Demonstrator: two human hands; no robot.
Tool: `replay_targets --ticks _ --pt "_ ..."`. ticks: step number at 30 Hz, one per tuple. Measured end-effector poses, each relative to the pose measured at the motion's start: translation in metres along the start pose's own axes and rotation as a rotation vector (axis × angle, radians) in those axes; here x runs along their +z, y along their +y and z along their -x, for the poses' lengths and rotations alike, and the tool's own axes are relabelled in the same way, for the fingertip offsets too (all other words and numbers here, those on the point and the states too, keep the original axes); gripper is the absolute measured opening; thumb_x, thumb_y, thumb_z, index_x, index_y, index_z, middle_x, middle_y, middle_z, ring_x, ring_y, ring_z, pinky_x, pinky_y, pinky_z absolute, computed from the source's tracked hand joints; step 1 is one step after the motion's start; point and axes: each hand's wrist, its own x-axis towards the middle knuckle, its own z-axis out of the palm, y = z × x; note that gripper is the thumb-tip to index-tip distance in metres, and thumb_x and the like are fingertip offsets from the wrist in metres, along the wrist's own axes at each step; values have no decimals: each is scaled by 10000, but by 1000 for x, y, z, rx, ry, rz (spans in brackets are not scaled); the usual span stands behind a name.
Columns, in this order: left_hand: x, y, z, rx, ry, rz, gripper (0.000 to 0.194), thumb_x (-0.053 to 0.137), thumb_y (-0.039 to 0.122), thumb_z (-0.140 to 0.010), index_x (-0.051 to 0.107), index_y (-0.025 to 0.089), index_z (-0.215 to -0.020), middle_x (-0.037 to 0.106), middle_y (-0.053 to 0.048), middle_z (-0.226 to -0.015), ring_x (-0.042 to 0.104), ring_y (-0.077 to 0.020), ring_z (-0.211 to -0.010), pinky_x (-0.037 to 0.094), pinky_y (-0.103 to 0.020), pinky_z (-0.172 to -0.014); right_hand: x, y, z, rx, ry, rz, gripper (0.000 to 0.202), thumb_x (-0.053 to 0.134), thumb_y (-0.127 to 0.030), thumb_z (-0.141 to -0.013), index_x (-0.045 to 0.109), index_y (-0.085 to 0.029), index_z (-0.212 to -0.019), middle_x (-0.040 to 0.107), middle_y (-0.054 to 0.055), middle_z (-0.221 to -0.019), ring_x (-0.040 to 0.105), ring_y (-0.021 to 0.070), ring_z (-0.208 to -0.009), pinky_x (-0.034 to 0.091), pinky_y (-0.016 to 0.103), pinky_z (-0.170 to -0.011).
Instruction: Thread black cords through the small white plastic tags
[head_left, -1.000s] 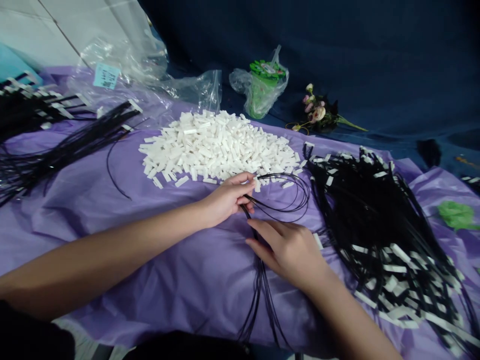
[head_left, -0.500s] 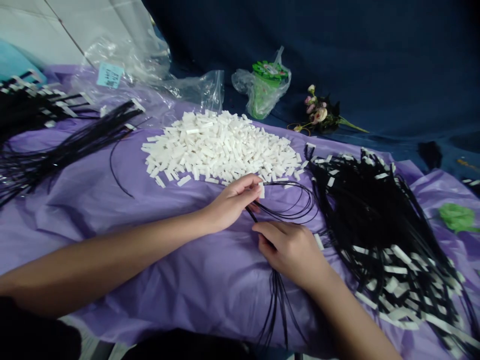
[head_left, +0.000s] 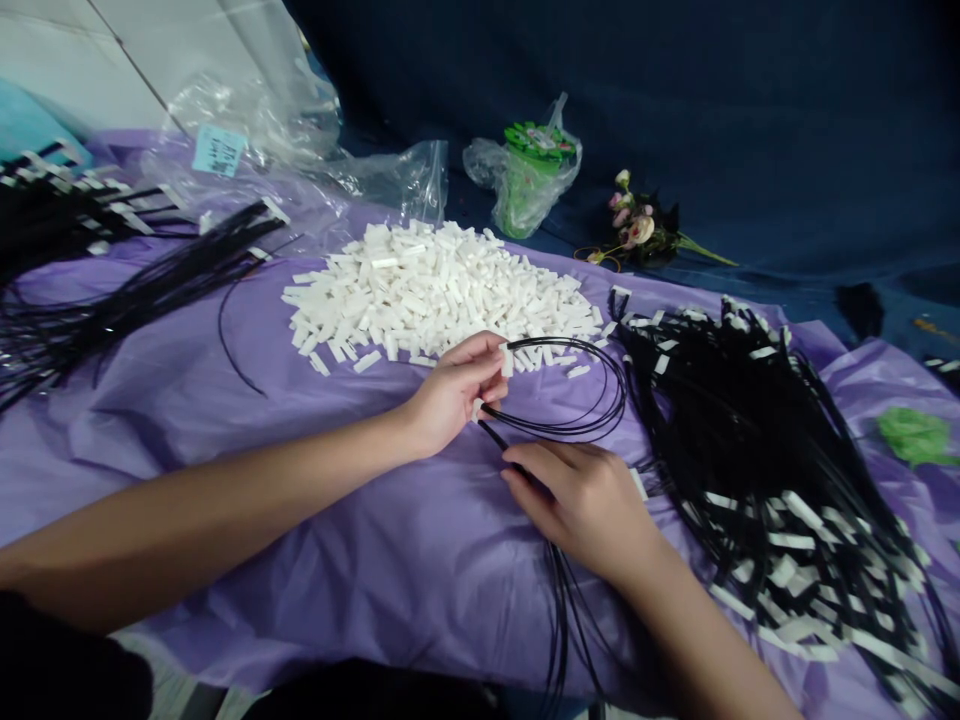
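Note:
My left hand (head_left: 459, 392) is closed on a white connector (head_left: 506, 360) from which thin black wires (head_left: 611, 375) loop to the right and curve back toward my palm. A second small white piece (head_left: 477, 409) shows at the lower edge of that hand. My right hand (head_left: 581, 500) pinches several black wires between thumb and forefinger, just below the left one. Their loose ends (head_left: 559, 620) hang down past the front of the table. Behind my hands lies a wide pile of small white connectors (head_left: 442, 290) on the purple cloth (head_left: 315, 520).
A large heap of black wires with white ends (head_left: 735, 410) lies on the right. More wire bundles (head_left: 127, 310) are at the left. Clear plastic bags (head_left: 262, 150), a green cup in a bag (head_left: 525, 180) and flowers (head_left: 637, 225) stand along the back.
My left hand has moved slightly left and up with the wire loop, and the second white piece has come into sight. My right hand has barely moved.

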Motion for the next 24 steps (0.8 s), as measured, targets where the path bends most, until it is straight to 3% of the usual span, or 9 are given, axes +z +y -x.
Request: replay_targets --ticks 8,16,20,24 --pt "-4 -1 0 -4 -85 61 138 549 256 -834 453 181 -769 465 23 -721 390 -51 -523 280 -163 -463 -3 -2 2 96 -13 -277 158 519 -254 -929 625 -196 -1030 696 15 -819 640 122 -673 438 215 -637" --pt "-3 0 0 -51 -128 85 141 551 263 -824 436 194 -782 438 31 -677 394 -57 -487 223 -162 -418 -7 -4 0 228 -6 -609 151 518 -217 -903 657 -182 -951 588 -10 -670 494 95 -553 388 216 -548" --pt "-3 0 0 -78 -147 84 147 551 274 -828 433 200 -783 424 34 -669 386 -59 -482 200 -150 -398 -13 2 -1 380 -167 -984 177 520 -268 -914 676 -192 -948 538 -18 -644 432 80 -503 342 189 -445" --pt "-1 0 0 -92 -105 63 162 561 260 -819 421 197 -765 414 36 -660 368 -53 -471 191 -142 -386 -22 9 1 458 -341 -1309 138 569 -228 -880 694 -170 -874 615 7 -738 501 69 -536 432 185 -497"
